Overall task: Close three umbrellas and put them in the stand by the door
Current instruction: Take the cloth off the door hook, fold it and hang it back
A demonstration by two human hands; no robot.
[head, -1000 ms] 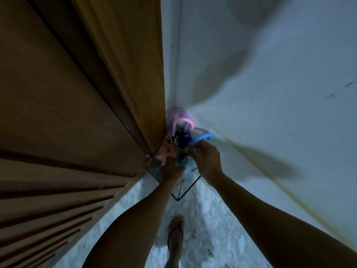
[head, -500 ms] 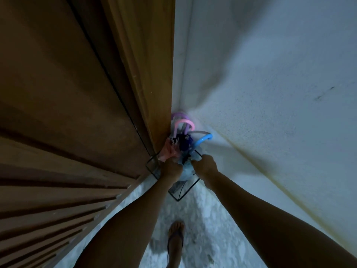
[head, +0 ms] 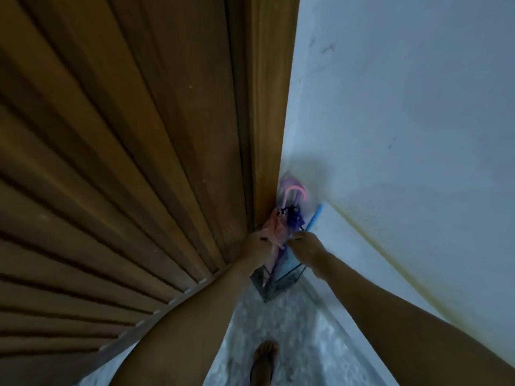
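Note:
A black wire umbrella stand [head: 282,284] sits on the floor in the corner between the wooden door and the white wall. Three closed umbrellas stand in it: a pink one [head: 274,231] with a curved pink handle, a purple one [head: 292,218] behind it, and a blue one whose handle [head: 315,218] leans toward the wall. My left hand [head: 257,246] grips the stand's top rim on the door side, against the pink fabric. On the wall side of the rim, below the blue handle, my right hand [head: 305,243] has its fingers curled. The dim light hides the fingertips.
A ribbed wooden door [head: 125,176] and its frame [head: 267,121] fill the left. The white wall [head: 404,121] rises on the right, with a yellowish stain line low down. My sandalled foot [head: 263,360] stands on the pale speckled floor [head: 301,330].
My right hand has left the blue handle and dropped to the stand's rim. The blue handle now leans toward the wall. My head has come closer to the door.

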